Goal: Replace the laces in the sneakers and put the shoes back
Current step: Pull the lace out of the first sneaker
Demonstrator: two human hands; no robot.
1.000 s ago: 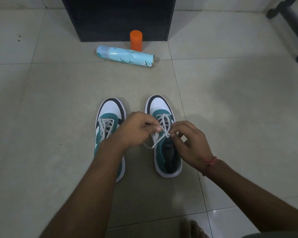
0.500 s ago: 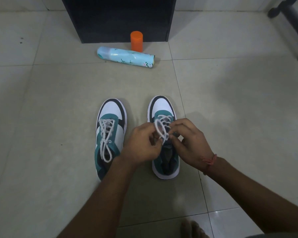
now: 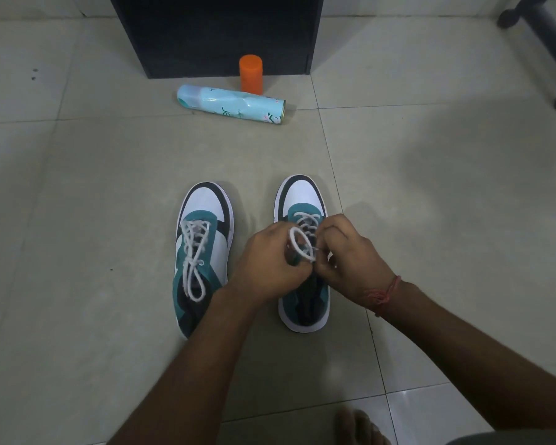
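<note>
At 6 o'clock, nearest the viewer, the left hand [image 3: 270, 264] and right hand [image 3: 350, 261] pinch a white lace loop [image 3: 300, 245] over the right sneaker [image 3: 302, 200]. At 9 o'clock of it stands the left sneaker [image 3: 203, 252], laced. Farther, at 12 o'clock, lie a blue spray can [image 3: 231, 104] and an upright orange cap [image 3: 251, 73].

Both forearms reach forward, left hand [image 3: 272, 261] and right hand [image 3: 350, 258] meeting, fingers [image 3: 329, 231] curled, pinching.

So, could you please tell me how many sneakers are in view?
2. The left sneaker stands on the floor, already tied; the right sneaker stands beside it, partly covered by both hands working its lace.
</note>
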